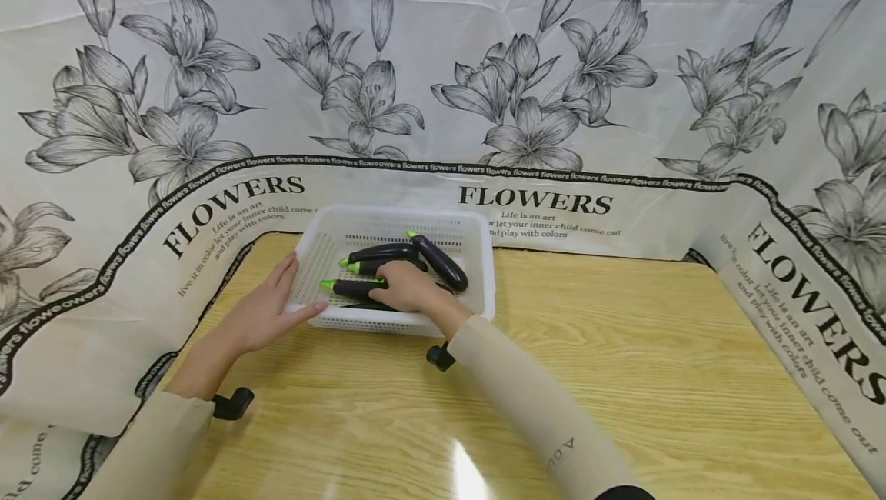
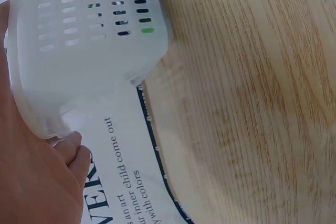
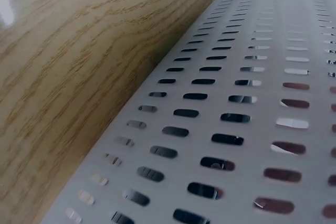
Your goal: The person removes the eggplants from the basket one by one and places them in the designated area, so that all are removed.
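A white perforated plastic basket (image 1: 484, 269) holds several dark eggplants with green caps. My right hand (image 1: 408, 286) reaches over the near rim and grips an eggplant (image 1: 351, 289) in the front part of the basket; its far end is hidden under the hand. Just behind lie two more, one of them a long eggplant (image 1: 384, 252), and another eggplant (image 1: 441, 263) slants at the right. My left hand (image 1: 259, 311) rests against the basket's near left corner, fingers along the left side and thumb spread toward the near rim. The right wrist view shows only the slotted wall (image 3: 210, 114), with the hand mostly hidden.
The basket stands on a wood-grain table (image 1: 623, 354), near its back left. A white cloth (image 1: 415, 61) printed with flowers and lettering rises behind the table and along both sides.
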The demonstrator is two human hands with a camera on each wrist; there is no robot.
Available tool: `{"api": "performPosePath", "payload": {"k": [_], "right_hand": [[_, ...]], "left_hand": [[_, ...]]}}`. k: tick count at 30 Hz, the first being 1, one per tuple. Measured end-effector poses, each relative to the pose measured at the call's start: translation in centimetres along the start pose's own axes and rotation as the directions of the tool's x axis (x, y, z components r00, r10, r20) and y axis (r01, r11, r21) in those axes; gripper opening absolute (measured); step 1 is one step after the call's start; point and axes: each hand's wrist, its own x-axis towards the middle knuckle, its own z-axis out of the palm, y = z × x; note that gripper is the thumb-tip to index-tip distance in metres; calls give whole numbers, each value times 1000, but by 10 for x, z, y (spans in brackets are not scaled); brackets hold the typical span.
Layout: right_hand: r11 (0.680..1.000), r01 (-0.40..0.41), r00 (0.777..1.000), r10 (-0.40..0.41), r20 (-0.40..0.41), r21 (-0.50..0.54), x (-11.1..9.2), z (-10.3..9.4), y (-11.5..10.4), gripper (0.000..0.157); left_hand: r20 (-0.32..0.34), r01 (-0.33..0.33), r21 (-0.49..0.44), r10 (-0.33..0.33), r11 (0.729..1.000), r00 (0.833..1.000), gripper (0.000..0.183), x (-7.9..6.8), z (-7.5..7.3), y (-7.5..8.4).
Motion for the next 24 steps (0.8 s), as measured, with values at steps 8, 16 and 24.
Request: {"api": "performPosePath", "payload": {"k": [8,16,24], "right_hand": [[995,-84,996,84,-1,-48,8,1,-9,39],[988,-73,997,75,5,-133,7,2,-9,27],[968,-86,996,93,19,-236,13,6,-8,25]], "left_hand": [[-17,-1,1,1,1000,1000,105,1,2,-5],[-25,-9,-8,9,1000,1000,106,1,2,-5],[-15,-6,-14,5,1000,1000,105,1,1,-4]]}}
